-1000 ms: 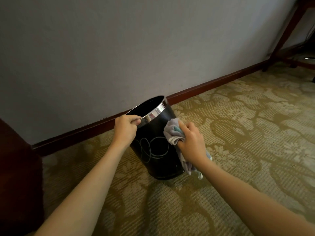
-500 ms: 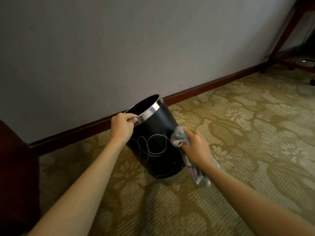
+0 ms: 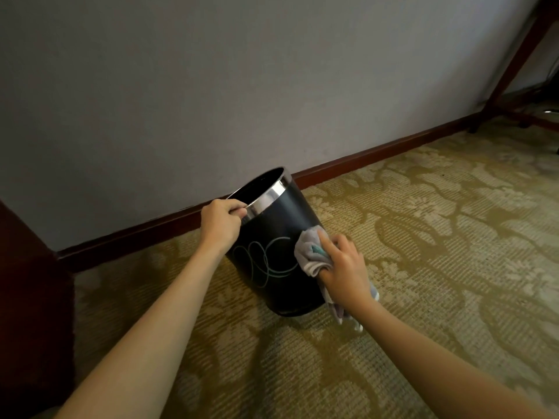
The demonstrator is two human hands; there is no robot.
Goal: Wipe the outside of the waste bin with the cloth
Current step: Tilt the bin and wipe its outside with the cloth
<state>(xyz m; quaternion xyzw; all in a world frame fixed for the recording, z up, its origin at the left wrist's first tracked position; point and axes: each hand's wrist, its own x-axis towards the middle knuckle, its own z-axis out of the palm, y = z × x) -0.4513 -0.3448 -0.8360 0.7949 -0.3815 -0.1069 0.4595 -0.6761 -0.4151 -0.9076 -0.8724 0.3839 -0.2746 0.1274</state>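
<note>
A black waste bin (image 3: 278,225) with a shiny metal rim and pale swirl lines on its side stands on the carpet, tilted toward the wall. My left hand (image 3: 220,226) grips the near part of the rim. My right hand (image 3: 344,267) presses a grey cloth (image 3: 311,252) with a teal patch against the bin's right side, about halfway down. A loose end of the cloth hangs below my right wrist.
A patterned olive carpet (image 3: 423,252) covers the floor. A grey wall with a dark red skirting board (image 3: 378,154) runs just behind the bin. Dark wooden furniture (image 3: 27,297) stands at the left edge, and a wooden table leg (image 3: 514,65) rises at the far right.
My right hand has moved the cloth down the bin's right side, from near the rim to mid-height. The left hand has kept its grip on the rim, and the bin has turned slightly.
</note>
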